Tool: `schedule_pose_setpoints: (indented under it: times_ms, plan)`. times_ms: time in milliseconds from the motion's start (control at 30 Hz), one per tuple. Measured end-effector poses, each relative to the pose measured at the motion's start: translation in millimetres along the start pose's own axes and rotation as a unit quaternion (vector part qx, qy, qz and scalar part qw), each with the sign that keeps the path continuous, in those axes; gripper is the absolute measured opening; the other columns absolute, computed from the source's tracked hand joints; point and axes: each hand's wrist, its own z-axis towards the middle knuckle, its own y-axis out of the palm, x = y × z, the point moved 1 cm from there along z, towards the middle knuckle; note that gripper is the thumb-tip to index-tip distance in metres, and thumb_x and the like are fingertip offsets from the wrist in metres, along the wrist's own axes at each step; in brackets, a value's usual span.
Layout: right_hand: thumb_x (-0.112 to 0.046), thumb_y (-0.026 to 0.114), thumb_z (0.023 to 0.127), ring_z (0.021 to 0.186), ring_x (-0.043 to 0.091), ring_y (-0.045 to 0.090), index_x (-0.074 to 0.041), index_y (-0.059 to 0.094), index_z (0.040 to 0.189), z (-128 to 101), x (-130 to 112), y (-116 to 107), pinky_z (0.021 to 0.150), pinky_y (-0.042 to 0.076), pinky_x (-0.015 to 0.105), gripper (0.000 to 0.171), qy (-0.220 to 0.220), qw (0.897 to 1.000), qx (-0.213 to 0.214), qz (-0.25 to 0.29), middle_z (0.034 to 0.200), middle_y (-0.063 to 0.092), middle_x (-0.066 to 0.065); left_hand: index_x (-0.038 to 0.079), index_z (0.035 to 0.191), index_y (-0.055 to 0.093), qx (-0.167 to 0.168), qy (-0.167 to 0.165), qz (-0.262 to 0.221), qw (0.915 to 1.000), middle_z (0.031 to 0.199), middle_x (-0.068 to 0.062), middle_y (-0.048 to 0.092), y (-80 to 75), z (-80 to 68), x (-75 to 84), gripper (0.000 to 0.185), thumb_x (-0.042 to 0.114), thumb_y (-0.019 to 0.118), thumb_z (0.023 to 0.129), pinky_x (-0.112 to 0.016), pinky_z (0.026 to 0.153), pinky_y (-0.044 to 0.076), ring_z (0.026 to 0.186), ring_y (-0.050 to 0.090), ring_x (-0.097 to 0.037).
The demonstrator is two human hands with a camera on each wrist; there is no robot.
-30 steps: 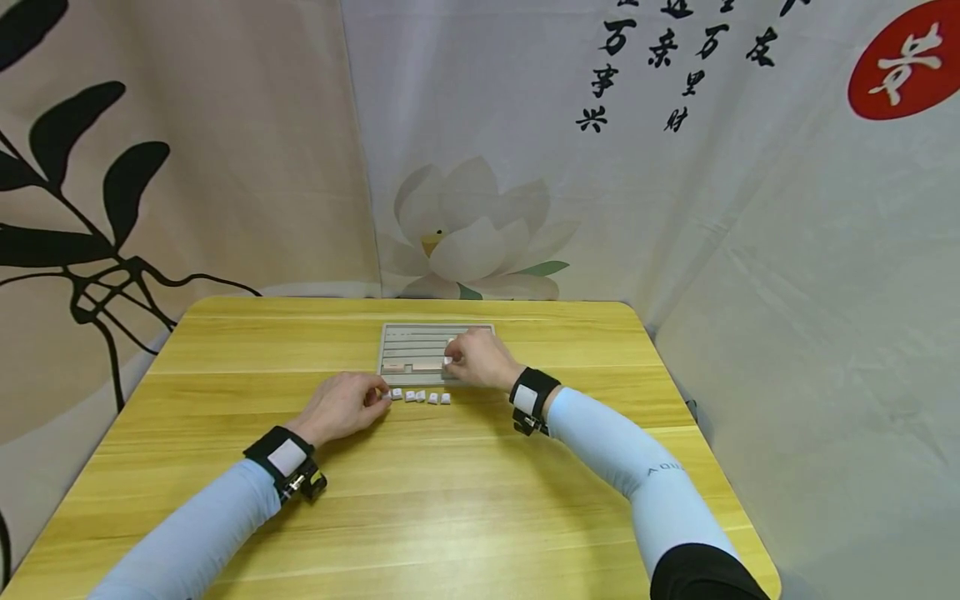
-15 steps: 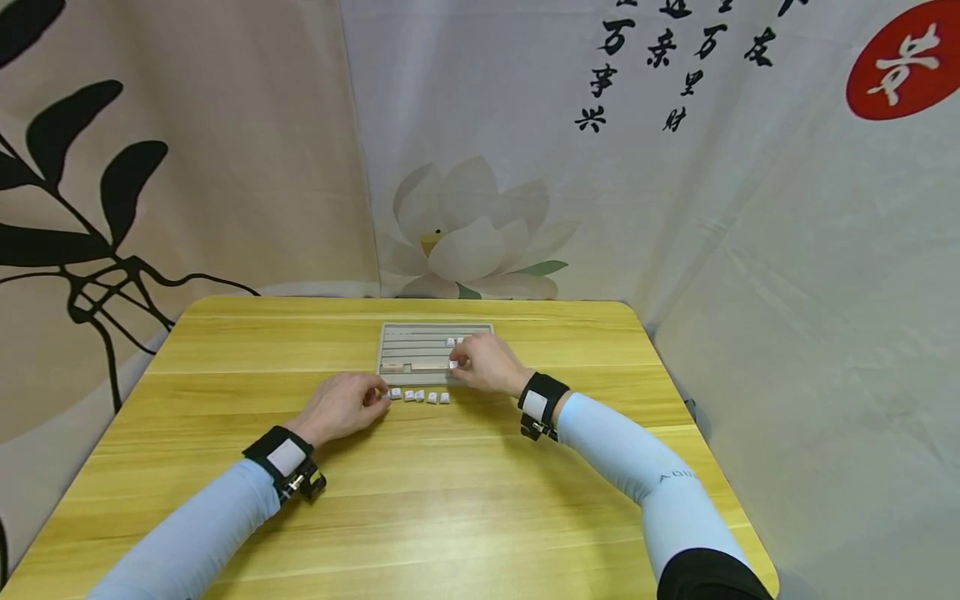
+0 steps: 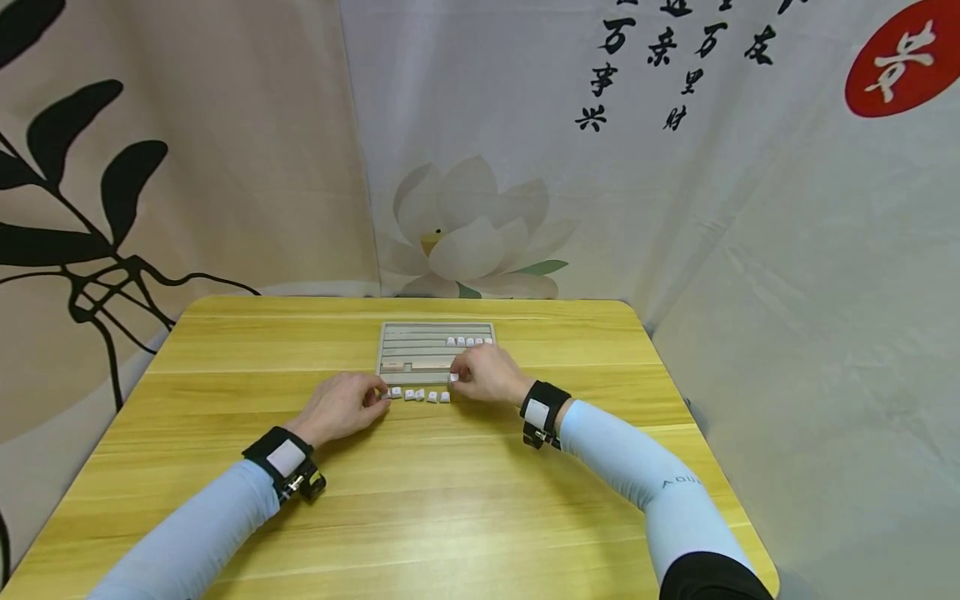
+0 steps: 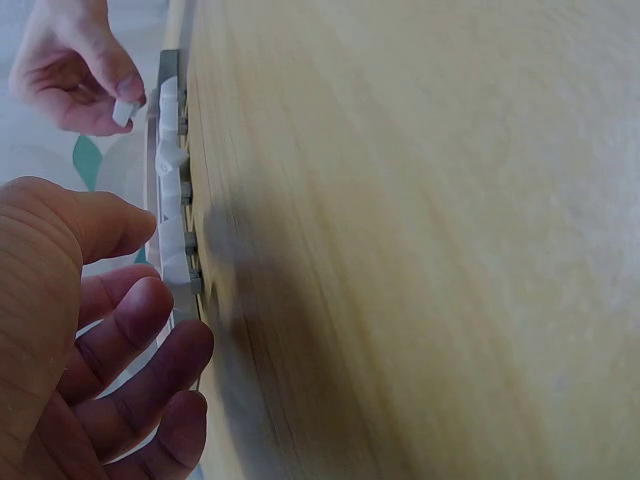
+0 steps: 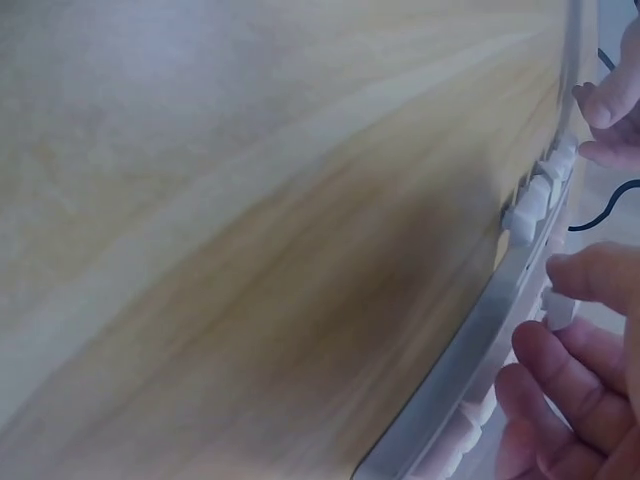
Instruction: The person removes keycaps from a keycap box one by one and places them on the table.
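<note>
Here we are at what looks like a tile-by-tile step, and the right hand (image 3: 486, 374) has one: thumb and fingers pinch a small white tile (image 3: 453, 377) at the near edge of the grey tray (image 3: 408, 357). We can't tell from here whether the tile touches the tray. That tray lies toward the far edge of the desk (image 3: 420, 500), about midway between the two far corners. Inside, five tiles (image 3: 470, 342) stand in a line running to the tray's right side, just beyond our right hand.

Over on the left, the left hand (image 3: 345, 408) sits off the tray's near left corner, fingers loosely bent, with nothing plainly in its grasp; whether it touches the end of the row we cannot tell. Between the hands, just in front of the tray's near edge, runs a row of loose tiles (image 3: 409, 395).

The next move, we reckon, calls for a light, steady pinch, the tile turned square to a groove and lowered without nudging its neighbours. Small pieces, close quarters: a slip could easily scatter that row.
</note>
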Motion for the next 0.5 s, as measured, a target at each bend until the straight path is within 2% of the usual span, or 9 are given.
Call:
schedule_pose_setpoints:
  times_ms: [200, 333, 500]
  plan:
    - [-0.031, 0.084, 0.099, 0.079, 0.003, 0.067, -0.017, 0.087, 0.108, -4.1, 2.2, 3.8, 0.068, 0.053, 0.019, 0.017, 0.0, 1.0, -0.023, 0.004, 0.092, 0.083, -0.006, 0.013, 0.112, 0.083, 0.0, 0.0, -0.001, 1.0, 0.079, 0.009, 0.07, 0.8, -0.5, -0.2, 0.02, 0.029, 0.08, 0.102, -0.024, 0.057, 0.042, 0.064, 0.054, -0.005]
    - [-0.03, 0.084, 0.098, 0.076, 0.001, 0.064, -0.021, 0.087, 0.103, -7.3, 4.0, 6.5, 0.065, 0.05, 0.019, 0.012, -0.008, 0.999, -0.039, 0.007, 0.088, 0.081, -0.009, 0.012, 0.112, 0.083, 0.0, 0.002, -0.002, 1.0, 0.079, 0.009, 0.07, 2.4, -0.5, -1.6, 0.02, 0.029, 0.08, 0.102, -0.024, 0.057, 0.042, 0.064, 0.054, -0.004]
    - [-0.032, 0.083, 0.099, 0.078, 0.001, 0.068, -0.02, 0.088, 0.11, -11.2, 2.4, 9.0, 0.068, 0.053, 0.021, 0.016, -0.017, 0.998, -0.058, 0.006, 0.09, 0.083, -0.008, 0.012, 0.113, 0.084, 0.001, 0.005, -0.002, 1.0, 0.079, 0.009, 0.07, 3.5, -0.8, -2.3, 0.02, 0.028, 0.079, 0.102, -0.024, 0.058, 0.042, 0.065, 0.054, -0.004]
